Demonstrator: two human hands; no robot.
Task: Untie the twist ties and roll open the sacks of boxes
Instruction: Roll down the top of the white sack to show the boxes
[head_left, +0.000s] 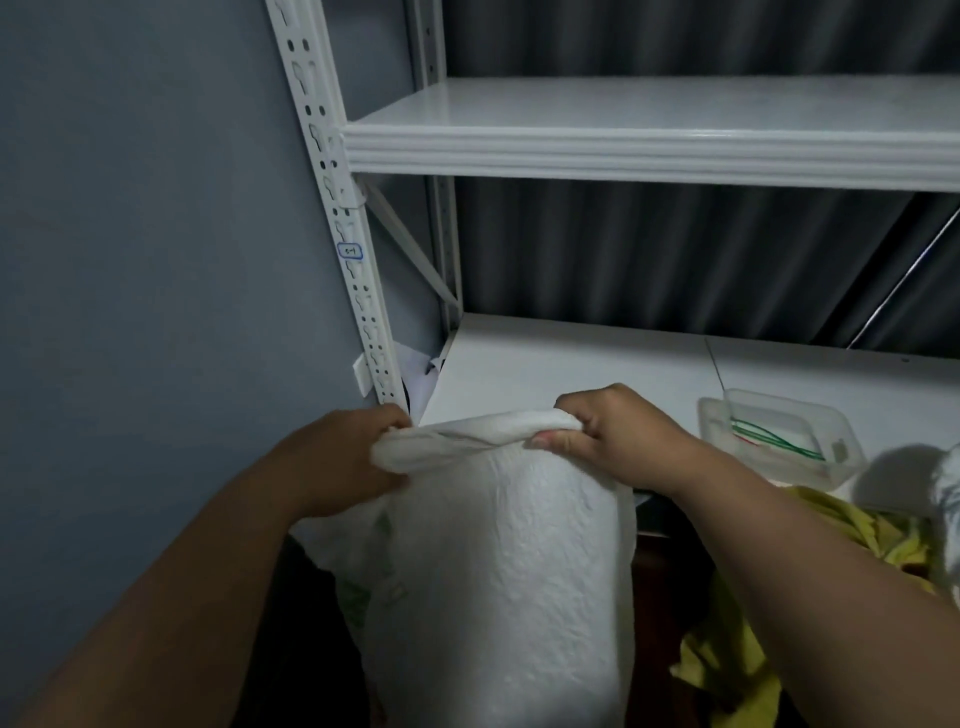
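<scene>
Here, left hand (343, 457) and right hand (608, 434), fingers curled tight, gripping rolled rim of white sack (498, 571).

Dim, cool and soft overall; brightest on the white shelf (649, 150); slightly blurred throughout, with wide-angle bending at the edges.
</scene>
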